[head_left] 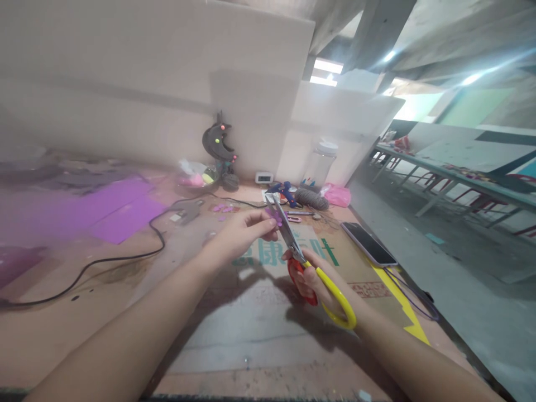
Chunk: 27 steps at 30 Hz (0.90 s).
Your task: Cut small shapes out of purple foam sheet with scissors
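Note:
Between the thumb and fingers of my left hand (pixel 255 228) is a small purple cut piece (pixel 274 216), possibly felt or foam sheet. My right hand (pixel 312 285) grips a pair of scissors (pixel 288 231) with one red and one yellow handle. The blades point up and away, slightly parted, and lie right against the purple piece. Both hands are raised over a cardboard sheet (pixel 330 268) with green printed characters. Several small purple pieces (pixel 223 209) lie on the table beyond my left hand.
Purple sheets (pixel 121 209) and a black cable (pixel 163 237) are on the left. At the back stand a dark crescent moon ornament (pixel 215 142), a small digital clock (pixel 264 178), a blue glue gun (pixel 287 192), grey yarn (pixel 310 198) and a clear jar (pixel 320 164). A phone (pixel 369 243) lies near the right edge.

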Tool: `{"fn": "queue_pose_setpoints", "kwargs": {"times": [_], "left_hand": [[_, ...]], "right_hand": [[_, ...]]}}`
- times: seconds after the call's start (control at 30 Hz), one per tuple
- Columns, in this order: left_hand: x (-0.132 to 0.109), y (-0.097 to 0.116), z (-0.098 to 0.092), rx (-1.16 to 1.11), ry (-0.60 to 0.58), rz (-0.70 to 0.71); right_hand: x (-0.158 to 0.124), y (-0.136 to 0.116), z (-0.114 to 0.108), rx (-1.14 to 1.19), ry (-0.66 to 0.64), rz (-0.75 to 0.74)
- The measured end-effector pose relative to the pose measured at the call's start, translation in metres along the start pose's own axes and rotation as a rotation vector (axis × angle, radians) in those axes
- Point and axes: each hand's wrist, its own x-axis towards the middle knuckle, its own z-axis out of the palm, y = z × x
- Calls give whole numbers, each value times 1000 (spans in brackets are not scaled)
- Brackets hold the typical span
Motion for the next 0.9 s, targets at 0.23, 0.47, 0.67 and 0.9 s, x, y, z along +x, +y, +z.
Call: {"fn": "queue_pose_setpoints", "kwargs": {"times": [0.23,0.47,0.67,0.9], "left_hand": [[0,0,0,15,-2,-1],[0,0,0,18,-2,4],[0,0,-3,49,9,29],[0,2,-2,66,13,37]], "right_hand": [[-2,0,3,56,10,23],[-1,0,5,55,34,29],[-1,-1,5,-11,60,35],[0,-1,9,11,95,53]]}}
